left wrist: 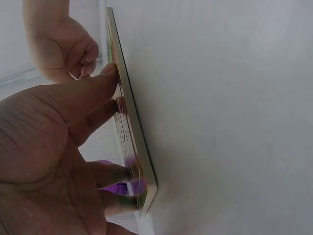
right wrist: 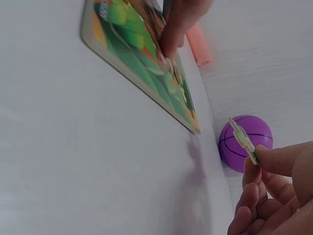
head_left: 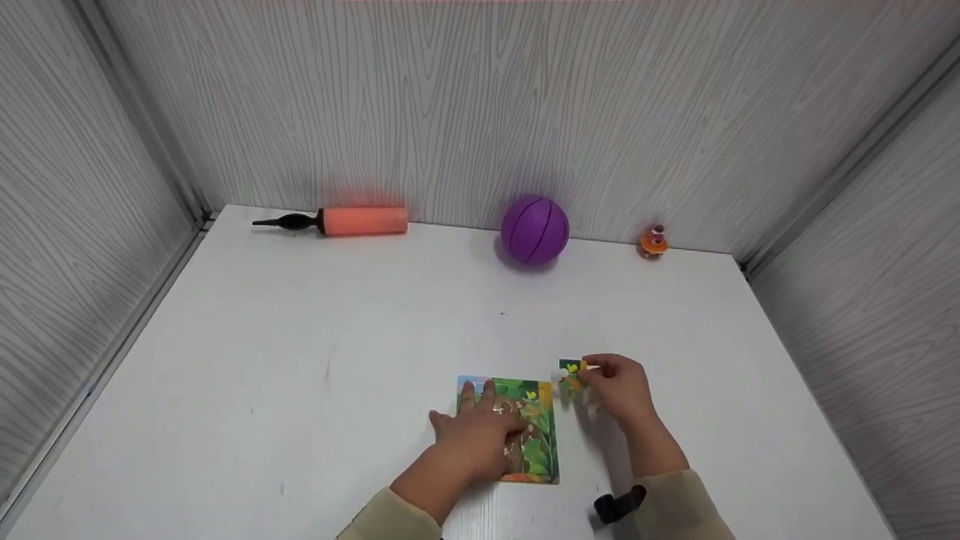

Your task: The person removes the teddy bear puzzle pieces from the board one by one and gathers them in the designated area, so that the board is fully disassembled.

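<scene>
A colorful jigsaw puzzle board (head_left: 544, 457) lies flat on the white table, mostly green with pictured leaves. My left hand (head_left: 472, 442) rests on it with fingers spread, its fingertips touching the top surface in the left wrist view and covering much of the picture. Just off the board's far right corner, my right hand (head_left: 619, 386) pinches a puzzle piece (head_left: 571, 375) between thumb and fingers. This piece has green and orange parts and a yellow shape. In the right wrist view the thin piece (right wrist: 243, 139) is seen nearly edge-on, raised above the table.
Along the back wall lie an orange hand pump (head_left: 365, 220) with a black nozzle, a purple ball (head_left: 535, 230) and a small orange toy figure (head_left: 653, 244). A black device (head_left: 619, 506) sits at my right sleeve. Pale wood-grain panels enclose the table's back and sides.
</scene>
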### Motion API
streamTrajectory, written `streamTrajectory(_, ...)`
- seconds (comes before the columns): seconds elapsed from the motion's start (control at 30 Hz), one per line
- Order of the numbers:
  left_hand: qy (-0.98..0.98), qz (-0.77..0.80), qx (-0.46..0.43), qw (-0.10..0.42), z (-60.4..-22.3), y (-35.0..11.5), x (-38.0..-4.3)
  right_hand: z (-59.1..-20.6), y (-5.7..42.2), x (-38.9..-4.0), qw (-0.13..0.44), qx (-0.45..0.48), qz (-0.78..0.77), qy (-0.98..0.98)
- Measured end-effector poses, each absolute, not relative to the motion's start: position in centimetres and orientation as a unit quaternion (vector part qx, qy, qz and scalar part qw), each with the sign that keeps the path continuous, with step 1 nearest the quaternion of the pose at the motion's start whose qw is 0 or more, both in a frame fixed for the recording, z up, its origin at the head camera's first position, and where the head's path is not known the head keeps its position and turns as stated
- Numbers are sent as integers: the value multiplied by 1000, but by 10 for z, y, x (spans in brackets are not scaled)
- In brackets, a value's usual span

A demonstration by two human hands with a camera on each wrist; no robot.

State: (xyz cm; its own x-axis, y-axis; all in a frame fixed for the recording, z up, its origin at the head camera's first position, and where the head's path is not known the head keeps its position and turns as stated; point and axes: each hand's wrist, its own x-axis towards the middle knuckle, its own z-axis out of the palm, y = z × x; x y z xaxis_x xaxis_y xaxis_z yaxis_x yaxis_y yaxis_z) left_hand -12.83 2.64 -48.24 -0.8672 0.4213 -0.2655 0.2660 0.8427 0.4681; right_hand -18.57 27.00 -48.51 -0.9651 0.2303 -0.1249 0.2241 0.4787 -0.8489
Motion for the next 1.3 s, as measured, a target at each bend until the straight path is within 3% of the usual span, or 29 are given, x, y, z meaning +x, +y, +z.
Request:
streamTrajectory(0.3, 938, 232, 188, 177, -483, 28, -125, -487, 293, -196, -43, -164, 456, -874)
streamTrajectory(1.3, 934, 254, 183, 170, -482, 24, -122, -499, 297, -192, -50, -147, 405, -901)
